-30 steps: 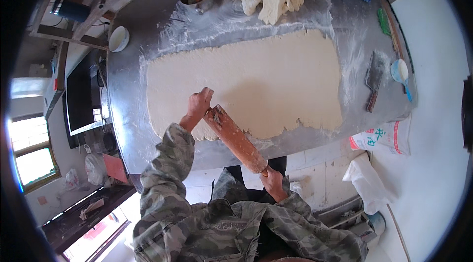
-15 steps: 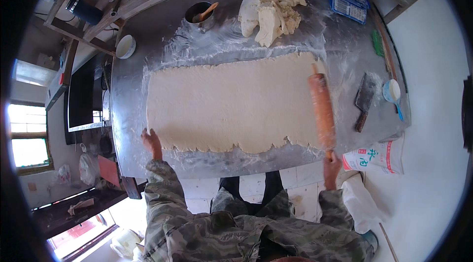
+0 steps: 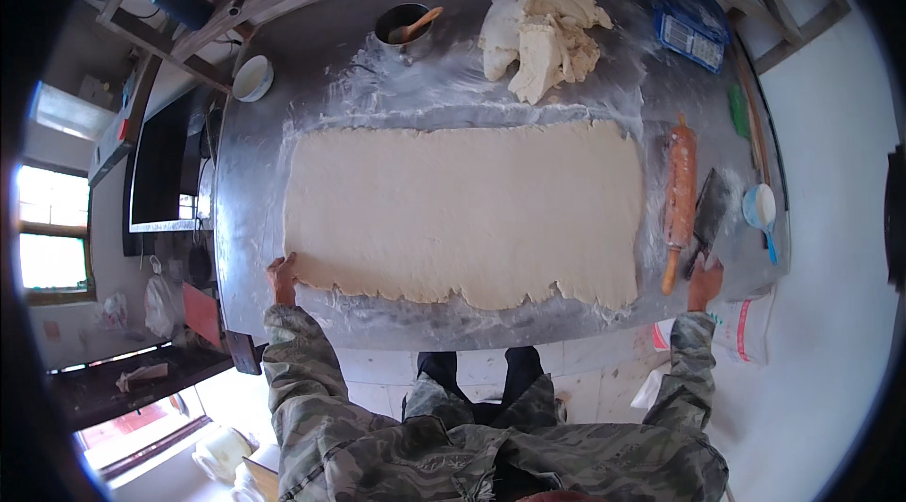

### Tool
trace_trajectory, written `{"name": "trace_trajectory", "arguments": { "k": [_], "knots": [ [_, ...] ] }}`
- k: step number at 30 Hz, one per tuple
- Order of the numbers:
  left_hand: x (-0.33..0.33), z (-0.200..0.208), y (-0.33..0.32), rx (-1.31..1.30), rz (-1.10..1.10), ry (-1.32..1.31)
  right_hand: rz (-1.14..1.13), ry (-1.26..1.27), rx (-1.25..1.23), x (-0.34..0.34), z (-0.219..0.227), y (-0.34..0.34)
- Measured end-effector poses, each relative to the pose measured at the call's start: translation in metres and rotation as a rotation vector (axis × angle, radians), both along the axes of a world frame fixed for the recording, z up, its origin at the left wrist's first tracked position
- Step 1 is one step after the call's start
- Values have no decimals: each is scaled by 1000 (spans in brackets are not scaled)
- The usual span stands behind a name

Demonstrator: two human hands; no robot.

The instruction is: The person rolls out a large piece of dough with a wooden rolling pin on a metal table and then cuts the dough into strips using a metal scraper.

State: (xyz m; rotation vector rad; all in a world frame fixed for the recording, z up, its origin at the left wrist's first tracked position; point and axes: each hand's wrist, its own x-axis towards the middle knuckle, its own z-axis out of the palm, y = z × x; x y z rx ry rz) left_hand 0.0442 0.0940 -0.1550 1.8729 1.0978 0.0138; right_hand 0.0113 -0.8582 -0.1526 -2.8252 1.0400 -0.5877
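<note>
A wide rectangular dough sheet point(image 3: 462, 209) lies flat on the metal table point(image 3: 250, 247), its near edge ragged. At the sheet's near left corner, my left hand point(image 3: 281, 277) has its fingers closed on the dough's edge. Over at the right, my right hand point(image 3: 705, 281) is closed round the handle of a dark-bladed cleaver point(image 3: 711, 208), which lies on the table. Just left of the cleaver rests an orange-brown rolling pin point(image 3: 679, 186), touched by neither hand.
At the back are a dough lump point(image 3: 547, 40), a dark pot point(image 3: 404, 25) with a wooden-handled brush, and a blue scale point(image 3: 694, 25). A white bowl point(image 3: 253, 78) stands back left; a blue-handled cup point(image 3: 759, 207) sits right. A printed sack point(image 3: 746, 327) is below the right edge.
My right hand has let go of the rolling pin, now lying farther right off the dough, and has taken hold of the cleaver's handle. My left hand stays at the dough's corner.
</note>
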Motion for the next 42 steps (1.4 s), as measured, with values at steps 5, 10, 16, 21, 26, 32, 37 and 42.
{"name": "trace_trajectory", "arguments": {
  "k": [5, 10, 16, 21, 26, 32, 37, 42],
  "knots": [
    [-13, -24, -58, -386, -22, -178, -198, 267, 19, -23, -8, -135],
    [-46, 11, -49, -285, 87, -184, -181, 322, 172, -3, -66, -82],
    [-33, -15, -58, -350, 64, -169, -153, -166, 970, -7, -1, -163],
    [-49, -7, -43, -379, 105, -177, -51, -171, 1171, -12, 79, -113],
    [-55, -9, -44, -397, 163, -205, 19, -396, 961, -30, 140, -4],
    [-50, -10, -41, -376, 156, -121, 243, -91, 1227, 99, 184, 196],
    [-51, -11, -30, -365, 177, -94, 1106, 215, 1140, 228, 106, 340],
    [-38, -4, -40, -434, 186, -127, 1346, 171, 267, 345, 42, 438]
  ]
}}
